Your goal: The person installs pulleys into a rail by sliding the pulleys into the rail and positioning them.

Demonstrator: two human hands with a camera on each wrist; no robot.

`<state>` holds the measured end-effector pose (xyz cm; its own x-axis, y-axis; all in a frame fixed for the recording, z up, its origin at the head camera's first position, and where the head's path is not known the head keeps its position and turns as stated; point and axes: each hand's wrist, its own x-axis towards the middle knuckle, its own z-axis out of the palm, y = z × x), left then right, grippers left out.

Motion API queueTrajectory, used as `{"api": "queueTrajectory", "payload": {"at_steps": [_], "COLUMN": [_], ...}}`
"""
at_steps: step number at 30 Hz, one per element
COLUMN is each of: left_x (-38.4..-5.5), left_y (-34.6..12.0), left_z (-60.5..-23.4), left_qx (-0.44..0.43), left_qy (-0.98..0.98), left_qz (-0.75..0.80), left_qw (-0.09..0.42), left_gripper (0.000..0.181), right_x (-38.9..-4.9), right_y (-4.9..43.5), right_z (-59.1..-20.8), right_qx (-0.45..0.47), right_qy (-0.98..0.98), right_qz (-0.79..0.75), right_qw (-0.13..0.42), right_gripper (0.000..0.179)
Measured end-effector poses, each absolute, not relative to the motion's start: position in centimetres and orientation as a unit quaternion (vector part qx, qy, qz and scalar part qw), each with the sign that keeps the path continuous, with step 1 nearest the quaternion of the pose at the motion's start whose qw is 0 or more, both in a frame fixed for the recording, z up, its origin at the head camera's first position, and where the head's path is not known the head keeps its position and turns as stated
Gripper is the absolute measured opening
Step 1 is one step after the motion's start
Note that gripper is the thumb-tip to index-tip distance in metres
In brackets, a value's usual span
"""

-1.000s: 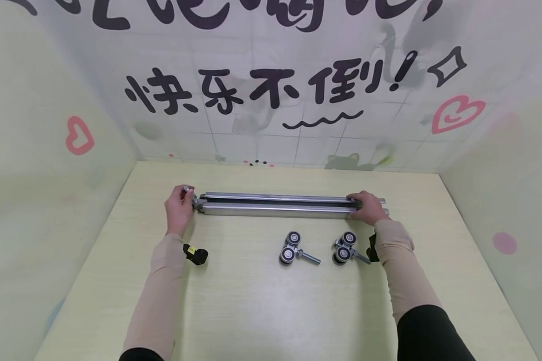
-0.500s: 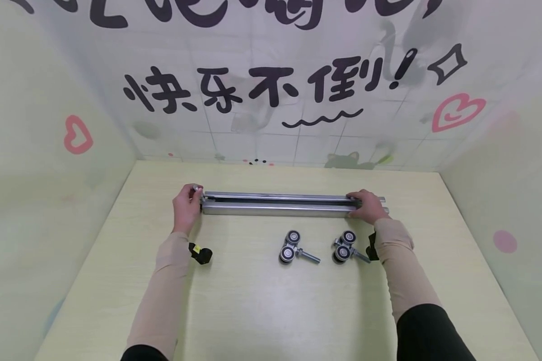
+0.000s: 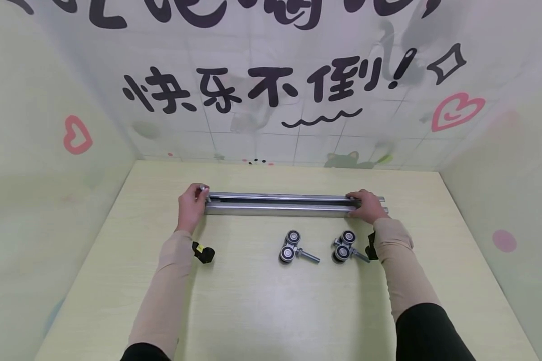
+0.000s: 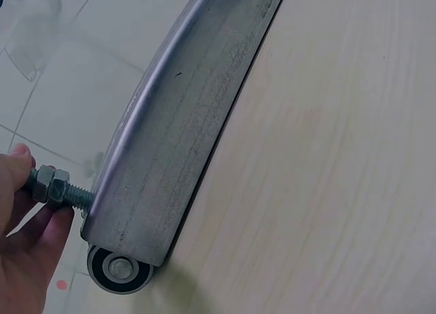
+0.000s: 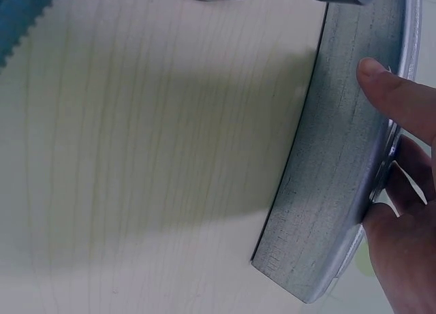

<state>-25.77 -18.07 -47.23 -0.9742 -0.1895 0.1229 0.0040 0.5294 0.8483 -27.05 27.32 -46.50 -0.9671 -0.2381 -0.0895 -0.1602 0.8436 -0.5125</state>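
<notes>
A metal track rail (image 3: 275,211) lies lengthwise across the table, its long slot facing up. At its left end my left hand (image 3: 191,206) pinches the threaded bolt (image 4: 57,185) of a roller trolley between thumb and fingers. One wheel (image 4: 121,268) of that trolley sticks out of the rail end in the left wrist view, while the rest is hidden inside the rail. My right hand (image 3: 368,206) grips the rail near its right end, thumb on the near side wall. Two more roller trolleys, a left one (image 3: 290,247) and a right one (image 3: 346,246), lie in front of the rail.
The pale wooden table (image 3: 253,301) is enclosed by a printed back curtain (image 3: 262,125) and side walls. The right trolley lies close to the camera (image 3: 373,246) on my right wrist.
My left hand has moved right with the trolley, whose wheels have gone from outside the rail's left end mostly into it. My right hand has stayed on the rail.
</notes>
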Motion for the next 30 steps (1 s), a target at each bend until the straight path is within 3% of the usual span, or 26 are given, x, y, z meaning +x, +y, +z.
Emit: {"api": "queueTrajectory", "payload": {"at_steps": [30], "left_x": [-26.0], "left_y": [-15.7], "left_z": [-46.5], "left_qx": [0.000], "left_qy": [-0.880], "left_qz": [-0.468], "left_qw": [0.076], "left_gripper": [0.022], "right_x": [-27.3], "right_y": [27.5], "right_z": [-47.0], "right_qx": [-0.104], "right_qy": [0.959], "right_qz": [-0.255], "right_qw": [0.068], "right_gripper": [0.057]}}
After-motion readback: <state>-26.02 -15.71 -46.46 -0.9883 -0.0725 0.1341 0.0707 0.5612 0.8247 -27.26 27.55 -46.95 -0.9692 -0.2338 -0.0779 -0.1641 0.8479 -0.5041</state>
